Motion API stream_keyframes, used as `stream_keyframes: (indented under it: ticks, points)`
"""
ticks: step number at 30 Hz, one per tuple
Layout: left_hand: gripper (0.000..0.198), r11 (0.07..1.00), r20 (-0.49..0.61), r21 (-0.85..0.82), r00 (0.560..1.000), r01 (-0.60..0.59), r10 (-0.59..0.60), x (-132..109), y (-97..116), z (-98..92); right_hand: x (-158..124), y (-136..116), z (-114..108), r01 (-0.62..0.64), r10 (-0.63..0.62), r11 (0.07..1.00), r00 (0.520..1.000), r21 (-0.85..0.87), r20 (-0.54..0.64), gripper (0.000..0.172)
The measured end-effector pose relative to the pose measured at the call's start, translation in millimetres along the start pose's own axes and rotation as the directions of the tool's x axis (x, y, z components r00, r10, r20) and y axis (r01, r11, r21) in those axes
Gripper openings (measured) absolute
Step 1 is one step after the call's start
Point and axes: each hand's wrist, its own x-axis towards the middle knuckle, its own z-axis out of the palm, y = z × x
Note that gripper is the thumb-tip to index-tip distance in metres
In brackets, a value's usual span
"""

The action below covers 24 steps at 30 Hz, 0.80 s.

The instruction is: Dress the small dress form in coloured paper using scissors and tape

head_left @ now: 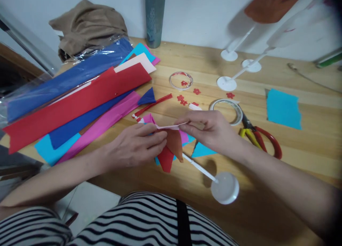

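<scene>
My left hand [136, 146] lies closed on a bunch of coloured paper flags [171, 149], red, brown, pink and blue, near the table's front edge. My right hand [211, 130] pinches a thin pale paper strip [168, 126] that runs over the top of the flags. A white stick with a round white base [224, 187] sticks out from under the flags toward me, past the table's edge.
Long red, blue and pink paper sheets [77, 100] lie at the left. Tape rolls [227, 107], red-handled scissors [260, 137], small red paper flowers [183, 98], a cyan sheet [283, 108] and white stands [227, 82] sit on the wooden table [294, 157]. A brown cloth [88, 25] and a teal tube [154, 14] are at the back.
</scene>
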Motion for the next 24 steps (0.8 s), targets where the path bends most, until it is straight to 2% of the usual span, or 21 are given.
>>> stream_keyframes:
  ticks: [4,8,10,13,18,24]
  points:
    - [0.035,0.998,-0.013,0.054,1.000,-0.025,0.026,2,0,2.6,9,4,5,-0.172,0.162,0.972,0.984,0.158,0.073,0.012]
    - [0.031,0.998,-0.062,0.067,0.998,0.003,0.001,5,1,8.3,18,8,10,-0.250,0.191,0.921,0.958,0.298,0.213,0.020]
    - [0.029,0.998,-0.074,0.056,0.997,0.004,0.001,5,1,10.7,22,10,11,-0.282,0.206,0.898,0.947,0.337,0.245,0.026]
    - [0.029,0.999,-0.061,0.038,0.998,0.016,-0.014,2,2,12.8,26,12,11,-0.322,0.235,0.876,0.935,0.358,0.265,0.035]
    - [0.029,0.998,-0.029,0.039,0.999,0.040,-0.039,-1,5,15.0,30,14,14,-0.356,0.261,0.877,0.916,0.321,0.304,0.022]
    - [0.031,0.993,-0.078,0.076,0.993,0.092,-0.086,0,10,16.1,31,11,16,-0.450,0.358,0.829,0.883,0.333,0.304,0.035]
